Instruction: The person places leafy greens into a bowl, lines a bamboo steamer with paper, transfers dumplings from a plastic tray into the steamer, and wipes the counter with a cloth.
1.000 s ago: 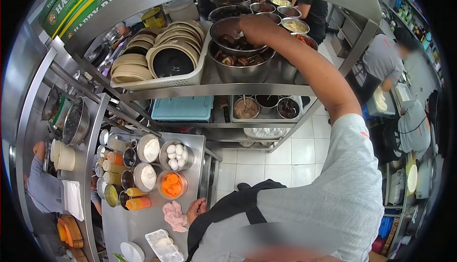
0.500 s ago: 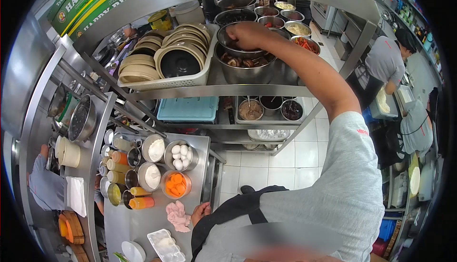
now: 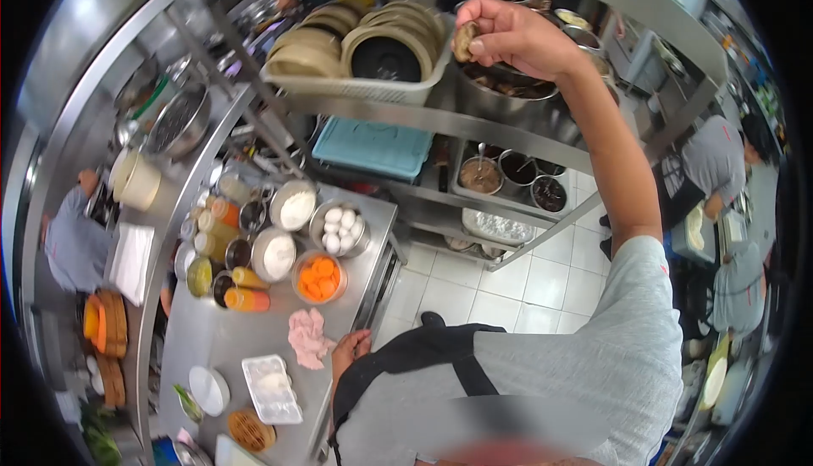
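My right hand [image 3: 517,38] is raised over the upper shelf, thumb and fingers pinching a brown piece that looks like a mushroom [image 3: 465,43]. Below it stands a steel pot [image 3: 500,102] with more dark brown pieces inside, partly covered by the hand and forearm. My left hand [image 3: 351,349] is low beside my apron at the edge of the steel table [image 3: 203,339], its fingers loosely curled and nothing visible in them. A crumpled pink cloth [image 3: 310,339] and a bowl of sliced carrots [image 3: 319,279] lie close to it.
A white basket of stacked beige dishes [image 3: 406,91] shares the upper shelf. Under it sit a blue-lidded box [image 3: 373,147] and sauce containers [image 3: 481,176]. Eggs [image 3: 341,230], flour bowls and sauce bottles crowd the table. Co-workers [image 3: 720,152] stand at right; another person [image 3: 76,241] is at left.
My right hand has come up out of the bowl above the pot and now holds a brown mushroom piece. The view has shifted; my left hand stays by the table edge.
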A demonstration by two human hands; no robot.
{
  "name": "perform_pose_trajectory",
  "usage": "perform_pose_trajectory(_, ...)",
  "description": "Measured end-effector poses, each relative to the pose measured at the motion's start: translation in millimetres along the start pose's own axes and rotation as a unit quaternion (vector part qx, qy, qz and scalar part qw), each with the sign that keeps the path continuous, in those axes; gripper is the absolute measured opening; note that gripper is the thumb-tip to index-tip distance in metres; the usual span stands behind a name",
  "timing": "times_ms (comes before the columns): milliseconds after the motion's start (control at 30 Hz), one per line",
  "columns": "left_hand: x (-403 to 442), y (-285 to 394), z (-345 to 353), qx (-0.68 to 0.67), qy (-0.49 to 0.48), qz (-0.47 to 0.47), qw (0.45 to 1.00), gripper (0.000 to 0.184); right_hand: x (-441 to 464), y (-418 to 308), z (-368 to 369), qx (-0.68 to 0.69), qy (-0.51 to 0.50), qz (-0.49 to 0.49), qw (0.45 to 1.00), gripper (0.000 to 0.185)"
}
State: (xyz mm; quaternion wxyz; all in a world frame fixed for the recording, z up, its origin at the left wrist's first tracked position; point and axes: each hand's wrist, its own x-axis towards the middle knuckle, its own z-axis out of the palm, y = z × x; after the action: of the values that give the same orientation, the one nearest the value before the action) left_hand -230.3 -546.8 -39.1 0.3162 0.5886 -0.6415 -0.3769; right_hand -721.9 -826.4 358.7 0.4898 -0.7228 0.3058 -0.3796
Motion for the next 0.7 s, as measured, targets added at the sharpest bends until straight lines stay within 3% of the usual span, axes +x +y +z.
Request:
perform_pose_trajectory(133, -23.5, 3.2, -13.5, 0.035, 0.036, 0.007, 0.999, 0.019, 30.3, 26.2, 84.1, 0.113, -0.113, -0.035, 0.987, 0.037)
perform_pose_trajectory(233, -53.7, -7.7, -28.3, 0.044, 0.081, 0.031, 0.995, 0.019, 59.8, 81.6, 162.8, 0.139, -0.157, 0.014, 0.978, 0.038)
perform_pose_trajectory(267, -67.9, -11.2, -36.4, 0.044, 0.068, -0.025, 0.996, 0.020, 69.6, 111.3, 195.8, 0.150, -0.179, 0.037, 0.972, 0.038)
perform_pose_trajectory(300, -83.5, 5.0, -49.1, 0.036, 0.066, -0.083, 0.994, 0.020, 73.9, 139.2, 236.1, 0.134, -0.169, 0.095, 0.972, 0.037)
perform_pose_trajectory(333, -100.2, -11.2, -51.1, 0.058, 0.095, -0.061, 0.992, 0.022, 77.0, 167.5, 276.1, 0.108, -0.159, 0.148, 0.970, 0.035)
perform_pose_trajectory(400, -133.2, -8.3, -68.7, 0.037, 0.112, -0.113, 0.987, 0.022, 77.5, 253.8, 351.5, 0.105, -0.223, 0.227, 0.942, 0.034)
perform_pose_trajectory(467, -169.0, -9.6, -79.0, 0.017, 0.148, -0.166, 0.975, 0.021, 48.4, 252.6, 449.2, 0.122, -0.224, 0.326, 0.910, 0.032)
perform_pose_trajectory(533, -200.8, -24.5, -90.3, -0.014, 0.155, -0.190, 0.969, 0.021, 27.8, 247.8, 532.4, 0.198, -0.279, 0.344, 0.874, 0.031)
perform_pose_trajectory(600, -229.6, -46.8, -102.0, -0.078, 0.184, -0.184, 0.962, 0.021, 22.8, 220.1, 611.5, 0.182, -0.341, 0.333, 0.860, 0.027)
perform_pose_trajectory(700, -271.2, -82.0, -132.7, -0.080, 0.202, -0.187, 0.958, 0.021, 28.9, 225.8, 716.8, 0.085, -0.382, 0.203, 0.898, 0.030)
